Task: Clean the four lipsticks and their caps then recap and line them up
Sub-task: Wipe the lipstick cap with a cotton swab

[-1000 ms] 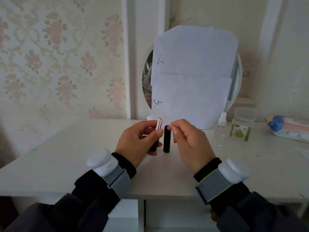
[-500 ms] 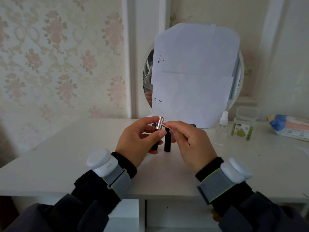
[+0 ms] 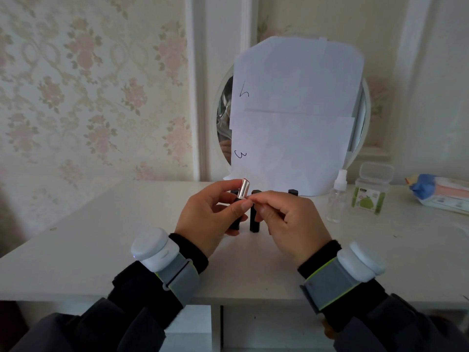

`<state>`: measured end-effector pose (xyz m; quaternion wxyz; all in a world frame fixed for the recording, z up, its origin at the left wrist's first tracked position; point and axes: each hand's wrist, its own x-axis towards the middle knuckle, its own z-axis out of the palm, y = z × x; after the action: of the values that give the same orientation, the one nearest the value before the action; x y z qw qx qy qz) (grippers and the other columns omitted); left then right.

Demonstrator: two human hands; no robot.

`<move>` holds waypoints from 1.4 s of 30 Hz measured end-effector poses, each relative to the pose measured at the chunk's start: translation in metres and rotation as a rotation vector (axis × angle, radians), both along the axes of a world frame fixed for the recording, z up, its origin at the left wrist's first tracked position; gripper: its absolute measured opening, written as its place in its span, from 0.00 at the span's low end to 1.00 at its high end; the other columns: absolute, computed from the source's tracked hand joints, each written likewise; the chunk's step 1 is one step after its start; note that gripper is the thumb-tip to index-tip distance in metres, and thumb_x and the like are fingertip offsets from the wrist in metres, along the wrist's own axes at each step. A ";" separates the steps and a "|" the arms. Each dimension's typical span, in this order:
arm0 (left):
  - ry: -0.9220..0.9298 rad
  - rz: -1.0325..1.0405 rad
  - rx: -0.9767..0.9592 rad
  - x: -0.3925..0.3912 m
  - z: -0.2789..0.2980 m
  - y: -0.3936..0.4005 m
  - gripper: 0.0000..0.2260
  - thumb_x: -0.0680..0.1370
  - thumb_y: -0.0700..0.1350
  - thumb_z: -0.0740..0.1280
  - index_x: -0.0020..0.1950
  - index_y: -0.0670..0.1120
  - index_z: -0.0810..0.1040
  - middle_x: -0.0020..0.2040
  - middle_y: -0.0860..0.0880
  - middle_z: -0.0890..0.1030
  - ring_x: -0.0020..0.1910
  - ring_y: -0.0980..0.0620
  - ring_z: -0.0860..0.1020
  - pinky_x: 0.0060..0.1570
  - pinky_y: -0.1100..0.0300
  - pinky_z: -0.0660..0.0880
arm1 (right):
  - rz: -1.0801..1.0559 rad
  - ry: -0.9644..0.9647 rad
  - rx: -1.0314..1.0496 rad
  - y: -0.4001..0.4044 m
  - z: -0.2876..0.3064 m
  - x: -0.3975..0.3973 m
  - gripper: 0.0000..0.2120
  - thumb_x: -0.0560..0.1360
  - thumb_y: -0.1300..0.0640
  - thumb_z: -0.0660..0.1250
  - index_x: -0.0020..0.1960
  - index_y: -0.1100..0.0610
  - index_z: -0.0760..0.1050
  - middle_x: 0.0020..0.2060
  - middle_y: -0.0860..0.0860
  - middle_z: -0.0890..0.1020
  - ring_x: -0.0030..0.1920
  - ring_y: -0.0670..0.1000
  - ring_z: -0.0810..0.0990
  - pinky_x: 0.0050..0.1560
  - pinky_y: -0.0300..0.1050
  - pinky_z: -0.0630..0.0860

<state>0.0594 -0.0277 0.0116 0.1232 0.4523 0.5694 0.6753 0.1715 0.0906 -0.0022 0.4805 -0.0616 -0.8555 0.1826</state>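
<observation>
- Uncapped lipstick (image 3: 243, 193), silver inner tube exposed, held upright above the white dressing table (image 3: 76, 240).
- Left hand (image 3: 210, 219) curls round its black base.
- Right hand (image 3: 286, 222) pinches at the tube's lower edge; item in the pinch too small to tell.
- Black lipstick tube (image 3: 254, 219) stands upright just behind the hands; another black piece (image 3: 292, 192) further right.
- Round mirror (image 3: 223, 118) behind, covered with paper sheets (image 3: 297, 110); floral wallpaper (image 3: 88, 85) at left.

Uncapped lipstick (image 3: 244, 190) held upright; black cap (image 3: 254, 214) standing beside.
</observation>
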 end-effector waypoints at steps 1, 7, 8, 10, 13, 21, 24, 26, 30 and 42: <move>0.004 0.000 0.000 0.000 0.000 0.000 0.12 0.74 0.41 0.72 0.53 0.56 0.80 0.47 0.41 0.83 0.36 0.52 0.83 0.30 0.61 0.79 | -0.004 0.006 0.000 0.000 0.000 0.000 0.11 0.78 0.62 0.65 0.55 0.53 0.83 0.36 0.41 0.81 0.39 0.38 0.79 0.41 0.25 0.71; 0.035 0.015 -0.015 0.000 0.000 0.000 0.13 0.73 0.41 0.74 0.52 0.57 0.80 0.44 0.45 0.82 0.35 0.54 0.83 0.30 0.62 0.78 | -0.025 0.050 -0.103 0.000 0.002 0.002 0.08 0.77 0.62 0.67 0.52 0.53 0.82 0.35 0.39 0.81 0.39 0.38 0.80 0.39 0.28 0.73; 0.034 0.015 -0.017 0.000 0.000 0.000 0.13 0.72 0.41 0.74 0.52 0.57 0.80 0.44 0.45 0.82 0.35 0.54 0.82 0.30 0.62 0.78 | -0.018 0.051 -0.129 -0.001 0.002 0.002 0.07 0.77 0.63 0.67 0.51 0.54 0.81 0.35 0.40 0.81 0.37 0.38 0.80 0.38 0.28 0.73; 0.038 0.017 -0.020 0.000 0.000 0.000 0.13 0.72 0.42 0.74 0.52 0.57 0.80 0.43 0.46 0.81 0.35 0.54 0.82 0.30 0.62 0.78 | -0.018 0.053 -0.141 -0.003 0.003 0.003 0.06 0.78 0.62 0.67 0.51 0.54 0.80 0.34 0.42 0.81 0.34 0.37 0.79 0.36 0.29 0.72; 0.033 0.016 -0.018 0.000 0.000 0.000 0.13 0.72 0.41 0.74 0.52 0.56 0.80 0.43 0.47 0.81 0.35 0.54 0.82 0.30 0.62 0.78 | -0.028 0.065 -0.151 -0.004 0.003 0.004 0.06 0.78 0.61 0.67 0.50 0.53 0.80 0.34 0.43 0.82 0.34 0.39 0.79 0.35 0.30 0.72; -0.036 -0.020 -0.019 0.001 -0.001 0.001 0.12 0.74 0.39 0.72 0.51 0.55 0.80 0.42 0.46 0.82 0.39 0.48 0.84 0.30 0.57 0.81 | -0.023 0.039 -0.169 -0.005 0.003 0.003 0.05 0.78 0.60 0.66 0.50 0.54 0.80 0.33 0.42 0.81 0.36 0.40 0.80 0.34 0.30 0.73; -0.060 -0.028 -0.011 0.001 0.000 0.000 0.11 0.75 0.38 0.71 0.52 0.53 0.80 0.45 0.42 0.83 0.40 0.47 0.85 0.30 0.57 0.81 | -0.008 0.026 -0.162 -0.004 0.002 0.002 0.05 0.78 0.61 0.67 0.49 0.53 0.81 0.32 0.46 0.82 0.35 0.43 0.81 0.34 0.30 0.73; -0.060 -0.031 -0.008 0.002 0.000 0.000 0.10 0.75 0.38 0.71 0.53 0.51 0.80 0.46 0.42 0.83 0.40 0.47 0.85 0.30 0.57 0.81 | 0.006 0.011 -0.156 -0.004 0.002 0.001 0.06 0.78 0.61 0.67 0.48 0.54 0.81 0.33 0.47 0.83 0.36 0.44 0.81 0.35 0.31 0.74; -0.055 -0.045 -0.014 0.001 0.001 -0.001 0.12 0.73 0.39 0.73 0.53 0.52 0.79 0.46 0.43 0.83 0.40 0.47 0.85 0.30 0.58 0.81 | 0.028 -0.004 -0.153 -0.004 0.001 0.001 0.06 0.77 0.62 0.67 0.48 0.54 0.82 0.34 0.47 0.83 0.36 0.44 0.82 0.36 0.33 0.76; -0.010 -0.028 -0.043 0.001 -0.001 0.000 0.13 0.72 0.39 0.75 0.50 0.54 0.79 0.44 0.45 0.83 0.40 0.47 0.85 0.30 0.60 0.79 | -0.050 0.075 -0.128 -0.004 0.002 0.004 0.06 0.78 0.59 0.66 0.51 0.52 0.80 0.33 0.43 0.82 0.38 0.44 0.82 0.38 0.38 0.77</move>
<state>0.0607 -0.0274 0.0107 0.1450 0.4543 0.5766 0.6634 0.1757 0.0865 0.0003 0.5116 -0.1069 -0.8218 0.2269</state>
